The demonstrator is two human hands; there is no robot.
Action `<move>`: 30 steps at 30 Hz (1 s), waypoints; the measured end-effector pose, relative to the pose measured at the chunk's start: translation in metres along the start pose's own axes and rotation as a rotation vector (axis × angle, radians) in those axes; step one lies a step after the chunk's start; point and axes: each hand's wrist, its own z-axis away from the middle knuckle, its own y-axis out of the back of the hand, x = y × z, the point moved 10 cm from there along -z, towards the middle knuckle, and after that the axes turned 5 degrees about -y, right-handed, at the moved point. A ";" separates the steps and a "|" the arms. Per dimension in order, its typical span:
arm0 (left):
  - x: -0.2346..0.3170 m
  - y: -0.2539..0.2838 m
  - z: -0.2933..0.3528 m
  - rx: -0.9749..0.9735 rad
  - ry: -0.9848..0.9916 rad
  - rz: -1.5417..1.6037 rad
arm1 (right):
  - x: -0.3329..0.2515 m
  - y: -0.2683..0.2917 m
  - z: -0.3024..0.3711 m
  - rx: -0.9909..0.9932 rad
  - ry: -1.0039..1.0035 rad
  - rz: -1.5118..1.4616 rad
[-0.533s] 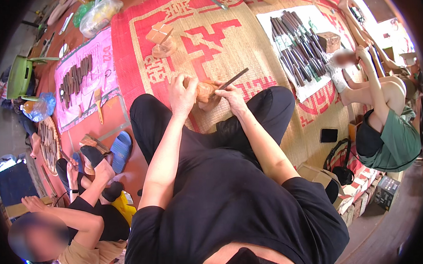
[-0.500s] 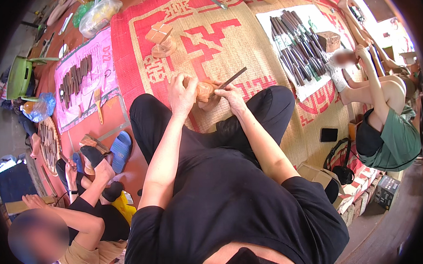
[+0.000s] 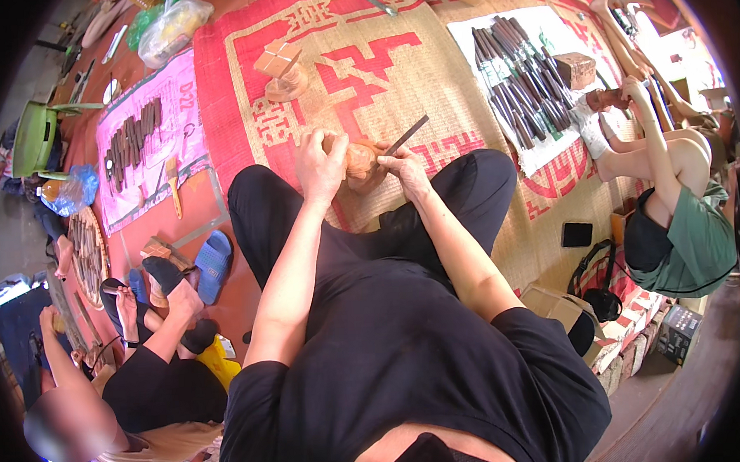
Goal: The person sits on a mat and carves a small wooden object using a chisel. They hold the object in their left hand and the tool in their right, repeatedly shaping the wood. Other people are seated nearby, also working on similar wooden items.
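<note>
Above my crossed legs a reddish-brown wood carving (image 3: 361,160), rounded in shape, sits between my two hands. My left hand (image 3: 321,165) is closed with bent fingers against the carving's left side; its fingertips are partly hidden. On the other side my right hand (image 3: 405,173) grips a dark, slim carving tool (image 3: 409,133). The tool's shaft slants up to the right, and its lower end meets the carving, where the tip is too small to make out.
A woven red-and-tan mat (image 3: 429,80) lies beneath. Ahead stands a carved wood block (image 3: 287,79). Many dark-handled tools (image 3: 522,80) lie on white cloth at right, others (image 3: 133,138) on a pink sheet at left beside a brush (image 3: 174,186). People sit on both sides.
My hands, the carving and the tool stay almost in place, the tool shifting very slightly. The person at lower left has leaned and stretched an arm outward.
</note>
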 end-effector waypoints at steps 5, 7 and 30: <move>0.002 0.000 0.001 0.008 -0.009 -0.008 | 0.009 0.022 -0.005 0.149 -0.089 -0.225; 0.000 -0.001 0.000 0.014 0.000 0.010 | 0.007 0.027 -0.002 0.168 -0.084 -0.312; 0.007 -0.008 0.000 -0.048 -0.027 0.036 | 0.012 0.016 -0.004 0.114 -0.105 -0.102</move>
